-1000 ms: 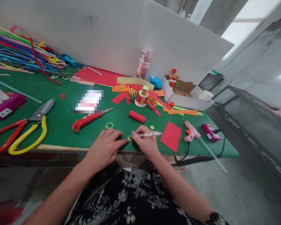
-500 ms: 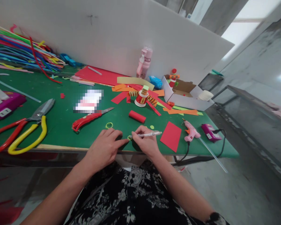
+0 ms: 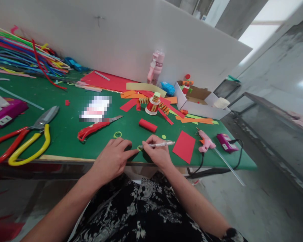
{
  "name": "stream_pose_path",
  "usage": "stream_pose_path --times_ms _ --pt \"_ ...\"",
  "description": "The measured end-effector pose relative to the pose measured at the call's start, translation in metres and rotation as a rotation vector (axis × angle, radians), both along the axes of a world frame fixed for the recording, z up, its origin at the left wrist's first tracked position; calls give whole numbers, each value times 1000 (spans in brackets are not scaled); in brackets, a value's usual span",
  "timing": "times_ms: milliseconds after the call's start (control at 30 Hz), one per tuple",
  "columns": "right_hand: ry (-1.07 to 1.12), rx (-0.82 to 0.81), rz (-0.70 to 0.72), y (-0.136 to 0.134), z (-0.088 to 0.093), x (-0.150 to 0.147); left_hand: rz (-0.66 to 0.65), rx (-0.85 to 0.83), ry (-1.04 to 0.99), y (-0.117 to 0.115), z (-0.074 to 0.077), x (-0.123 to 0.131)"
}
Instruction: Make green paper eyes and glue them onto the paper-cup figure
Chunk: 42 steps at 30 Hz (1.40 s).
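My right hand (image 3: 158,154) grips a pen (image 3: 164,144), its tip down on a small light-green paper piece (image 3: 139,148) close to the table's front edge. On the left of that piece, the stretched index finger of my left hand (image 3: 113,157) reaches its edge; the palm rests low and holds nothing. A light-green paper ring (image 3: 118,134) lies just beyond my left knuckles. Past my right hand are a little green disc (image 3: 164,136) and a red paper roll (image 3: 147,125). Right of the pen lies a red paper rectangle (image 3: 184,147).
Red-handled scissors (image 3: 94,129) and large shears (image 3: 41,126) lie to the left. A paper figure (image 3: 153,105) stands among orange and red strips. At right are a pink glue gun (image 3: 206,140), a purple power socket (image 3: 227,143) and a white box (image 3: 199,109). A pink bottle (image 3: 156,67) stands behind.
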State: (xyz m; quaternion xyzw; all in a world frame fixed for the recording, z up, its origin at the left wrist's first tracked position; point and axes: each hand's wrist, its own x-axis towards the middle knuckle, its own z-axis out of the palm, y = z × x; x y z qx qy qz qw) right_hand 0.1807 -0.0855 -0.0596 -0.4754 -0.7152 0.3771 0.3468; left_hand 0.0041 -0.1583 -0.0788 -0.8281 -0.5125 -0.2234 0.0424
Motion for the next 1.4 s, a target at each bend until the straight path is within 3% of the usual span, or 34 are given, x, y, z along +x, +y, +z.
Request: stream_pose_path --times_ms 300,467,667,833,1067,1400 --pt "74 -22 -18 3 0 4 -15 7 -10 0 -2 -4" --pt "138 -49 -45 11 1 15 -53 105 -54 -6 -2 -6" --pt "170 -30 -91 17 -3 23 89 139 95 -22 9 32" --pt "142 24 -65 17 -7 22 250 78 159 -22 7 57" --pt "165 -1 -62 17 -9 23 180 66 143 -21 7 34" --pt "166 -54 50 9 0 11 -17 269 39 -27 -5 10"
